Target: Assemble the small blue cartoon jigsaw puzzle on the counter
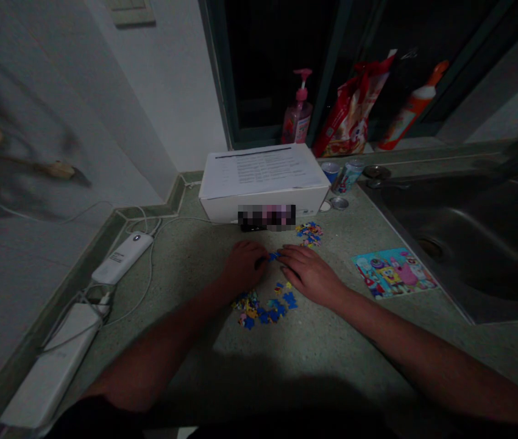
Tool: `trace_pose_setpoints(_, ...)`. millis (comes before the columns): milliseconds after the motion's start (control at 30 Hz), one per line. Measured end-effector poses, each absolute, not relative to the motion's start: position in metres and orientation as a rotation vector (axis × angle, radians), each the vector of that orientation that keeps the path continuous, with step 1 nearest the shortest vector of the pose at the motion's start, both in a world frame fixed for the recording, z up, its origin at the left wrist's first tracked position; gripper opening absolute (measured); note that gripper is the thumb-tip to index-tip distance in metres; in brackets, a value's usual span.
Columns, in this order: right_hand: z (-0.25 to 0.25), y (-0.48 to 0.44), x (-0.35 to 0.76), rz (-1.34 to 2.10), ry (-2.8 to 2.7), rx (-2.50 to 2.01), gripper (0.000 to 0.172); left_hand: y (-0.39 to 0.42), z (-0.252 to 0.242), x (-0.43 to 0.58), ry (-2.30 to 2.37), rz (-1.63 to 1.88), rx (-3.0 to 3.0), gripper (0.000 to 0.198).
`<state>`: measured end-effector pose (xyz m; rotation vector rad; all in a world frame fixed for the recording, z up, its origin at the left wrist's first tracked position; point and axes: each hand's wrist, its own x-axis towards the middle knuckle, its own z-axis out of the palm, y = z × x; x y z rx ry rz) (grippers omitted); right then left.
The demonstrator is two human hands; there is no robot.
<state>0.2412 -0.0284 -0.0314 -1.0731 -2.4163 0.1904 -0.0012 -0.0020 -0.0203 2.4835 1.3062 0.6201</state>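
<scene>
My left hand [244, 266] and my right hand [309, 272] rest on the speckled counter [314, 353], fingertips meeting at a small blue puzzle piece [273, 256] that both pinch between them. Several loose jigsaw pieces [263, 308] lie in a pile just under my wrists. A second small heap of pieces [309, 233] sits beyond my right hand. A colourful cartoon picture card [393, 272] lies flat to the right.
A white box [263, 183] with a printed sheet stands behind the hands. A steel sink [469, 238] fills the right side. Power strips [122, 259] and cables run along the left wall. Bottles [296, 116] and a red bag [353, 116] stand on the window sill.
</scene>
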Motion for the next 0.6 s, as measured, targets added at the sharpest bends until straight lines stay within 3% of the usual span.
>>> trace_pose_setpoints(600, -0.0309, -0.028, 0.2411, 0.192, -2.415, -1.07, 0.033, -0.0013, -0.022, -0.0012, 1.307, 0.625, 2.492, 0.016)
